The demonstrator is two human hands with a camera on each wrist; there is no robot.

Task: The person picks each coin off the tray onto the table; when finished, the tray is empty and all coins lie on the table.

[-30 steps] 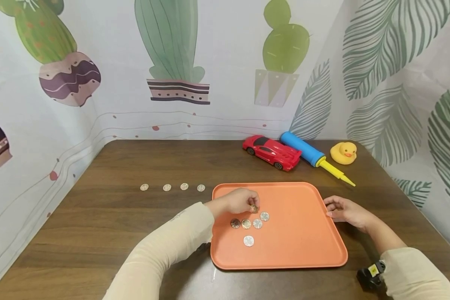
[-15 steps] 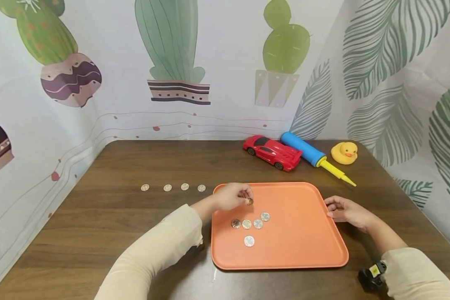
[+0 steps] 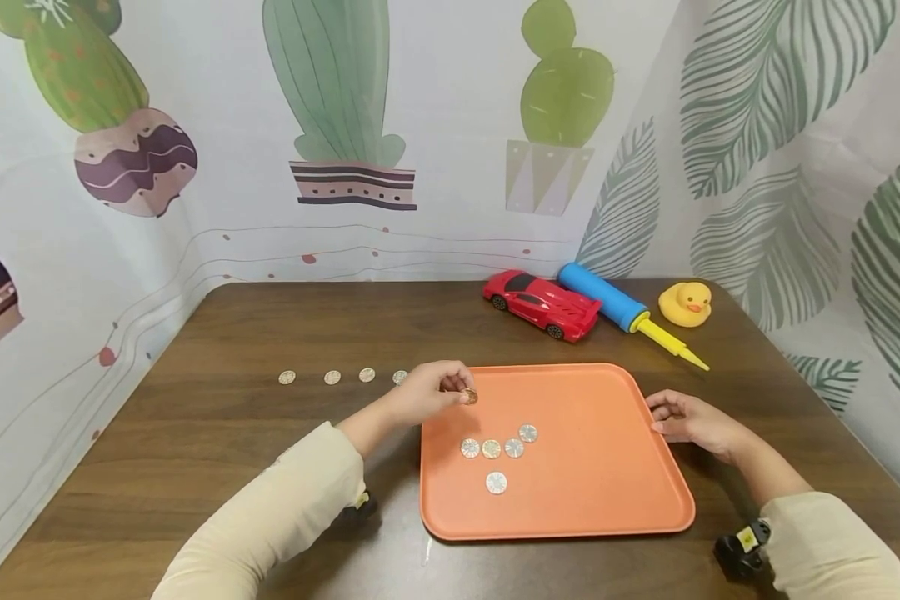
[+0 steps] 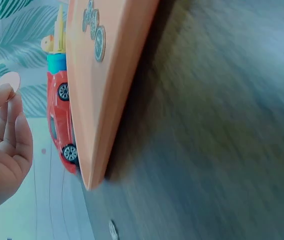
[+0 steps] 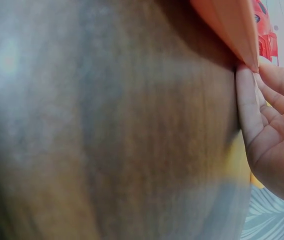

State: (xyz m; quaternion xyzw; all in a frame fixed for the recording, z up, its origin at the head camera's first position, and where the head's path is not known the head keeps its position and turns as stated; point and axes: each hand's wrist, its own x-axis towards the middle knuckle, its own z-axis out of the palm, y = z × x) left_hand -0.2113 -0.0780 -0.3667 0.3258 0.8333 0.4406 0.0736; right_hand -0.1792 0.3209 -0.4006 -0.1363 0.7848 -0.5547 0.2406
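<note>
Head view: a coin (image 3: 470,397) is held in the left hand (image 3: 429,392), above the left rim of the orange tray (image 3: 600,500), which lies flat on the tabletop (image 3: 232,467), long axis running left to right. The left hand's fingers pinch the coin at their tips; the forearm slants up from lower left, its hand pointing right. Five tray coins (image 3: 491,449) lie flat, four in a bent row, one nearer the person. Left of the tray, four tabletop coins (image 3: 367,375) form a left-to-right row, the last partly covered by the hand. The right hand (image 3: 693,425) reaches in from lower right, fingers at the tray's right rim. Left wrist view: held coin tilted on edge, reading as a slanted oval between thumb and index finger; remaining fingers loosely bent. Right wrist view: the right hand's thumb and fingers pinch the tray's rim.
</note>
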